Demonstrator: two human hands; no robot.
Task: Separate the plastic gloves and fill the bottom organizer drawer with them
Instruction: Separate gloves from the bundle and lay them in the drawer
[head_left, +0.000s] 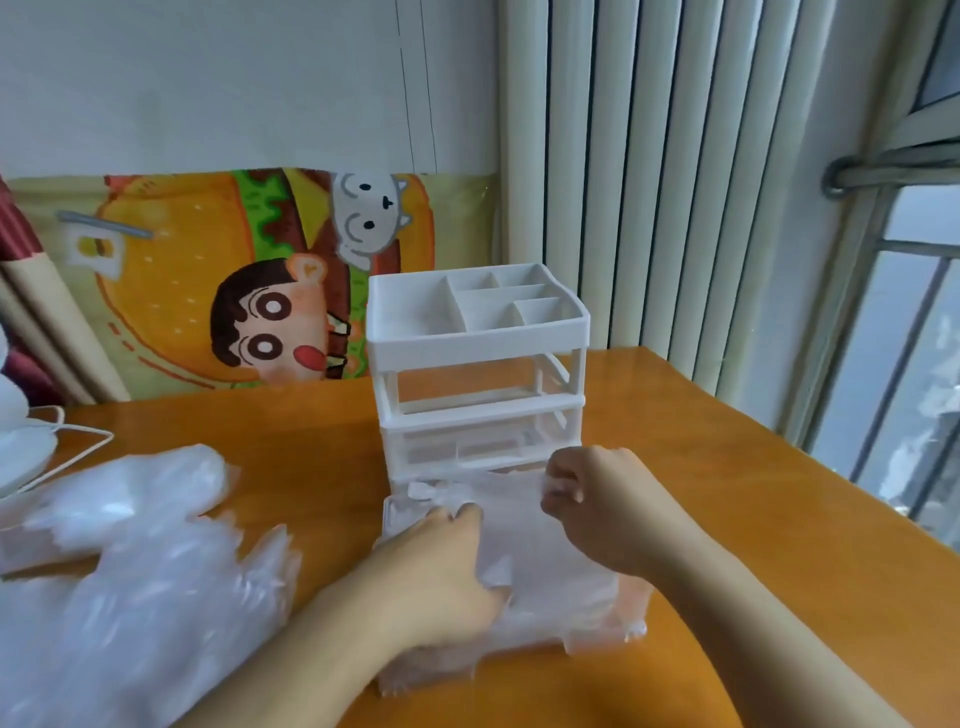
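A white plastic organizer (478, 332) stands on the wooden table. Its clear bottom drawer (397, 512) is pulled out toward me. Thin clear plastic gloves (540, 551) lie spread over the open drawer and hang over its front. My left hand (441, 571) presses down on the gloves at the drawer's left side, fingertips pinching the film. My right hand (597, 499) pinches the gloves' far edge near the organizer's front, fingers curled. A loose pile of more clear gloves (140, 561) lies on the table to the left.
The orange wooden table (727, 467) runs to a right edge beside a window (909, 389). A white object with a cord (31, 447) sits at the far left. A cartoon poster (249, 280) leans against the wall behind. A white radiator (701, 182) stands behind the organizer.
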